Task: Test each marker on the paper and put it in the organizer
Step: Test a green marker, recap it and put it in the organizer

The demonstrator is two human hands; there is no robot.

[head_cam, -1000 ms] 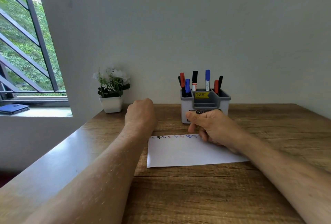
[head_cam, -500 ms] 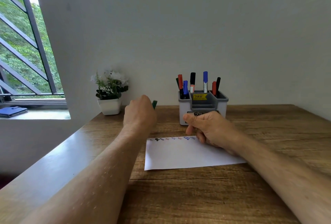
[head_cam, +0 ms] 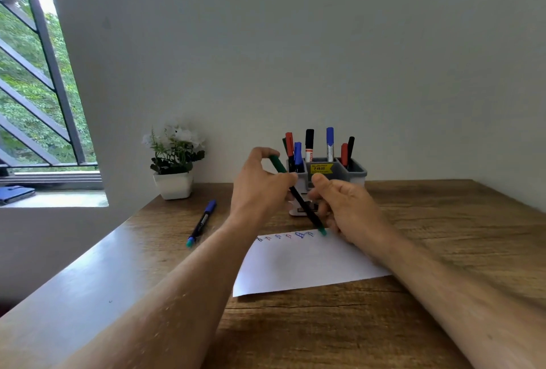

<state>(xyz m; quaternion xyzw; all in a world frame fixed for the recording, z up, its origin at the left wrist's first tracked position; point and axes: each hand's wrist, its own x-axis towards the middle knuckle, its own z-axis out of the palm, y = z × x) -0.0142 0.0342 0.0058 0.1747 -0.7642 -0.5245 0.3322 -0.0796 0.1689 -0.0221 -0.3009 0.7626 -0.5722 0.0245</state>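
Note:
My left hand (head_cam: pixel 260 182) is raised over the desk and grips a green-capped marker (head_cam: pixel 298 196) near its cap. The marker slants down to the right, its teal end just above the top edge of the white paper (head_cam: pixel 298 265). My right hand (head_cam: pixel 345 209) curls around the marker's lower barrel. A row of small coloured test marks (head_cam: pixel 288 235) runs along the paper's top edge. Behind both hands stands the grey organizer (head_cam: pixel 356 172) with several markers upright in it. A blue-capped marker (head_cam: pixel 202 222) lies on the desk to the left.
A white pot with a flowering plant (head_cam: pixel 174 162) sits at the back left of the wooden desk (head_cam: pixel 428 235). The wall runs close behind the organizer. A window with bars is at the far left, with a dark blue object (head_cam: pixel 16 193) on its sill.
My left hand has lifted off the desk with the green-capped marker and swung it right to meet my right hand. The blue-capped marker on the desk has come into sight.

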